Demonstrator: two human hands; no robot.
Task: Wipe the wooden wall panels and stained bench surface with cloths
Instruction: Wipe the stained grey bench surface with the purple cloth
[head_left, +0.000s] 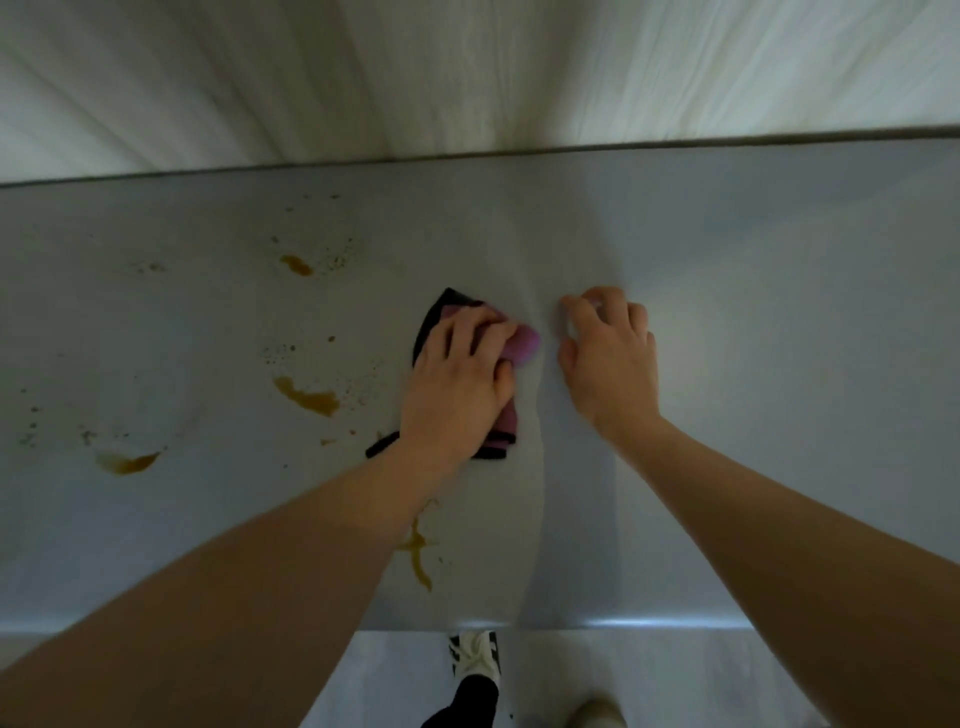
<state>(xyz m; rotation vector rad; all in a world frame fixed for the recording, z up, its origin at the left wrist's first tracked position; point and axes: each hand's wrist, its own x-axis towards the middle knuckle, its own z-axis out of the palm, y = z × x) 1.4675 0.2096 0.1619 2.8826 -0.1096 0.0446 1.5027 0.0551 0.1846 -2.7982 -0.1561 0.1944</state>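
Observation:
The grey bench top (753, 364) runs across the view. My left hand (457, 379) lies on a bunched purple cloth with black trim (522, 343) near the bench's middle, fingers and thumb curled round its folds. My right hand (610, 358) rests on the bare bench just right of the cloth, fingers arched with their tips on the surface and nothing visible in it. Brown stains mark the bench left of the cloth: one far back (296, 265), one mid-left (306, 397), one far left (127, 462). A streak (418, 551) shows beside my left forearm. Pale wooden wall panels (467, 73) rise behind the bench.
The bench's front edge (649, 623) runs along the bottom, with pale floor below it. A white and black shoe (475, 654) and a second shoe's toe (597, 714) stand on the floor by the edge. Fine brown speckles surround the stains.

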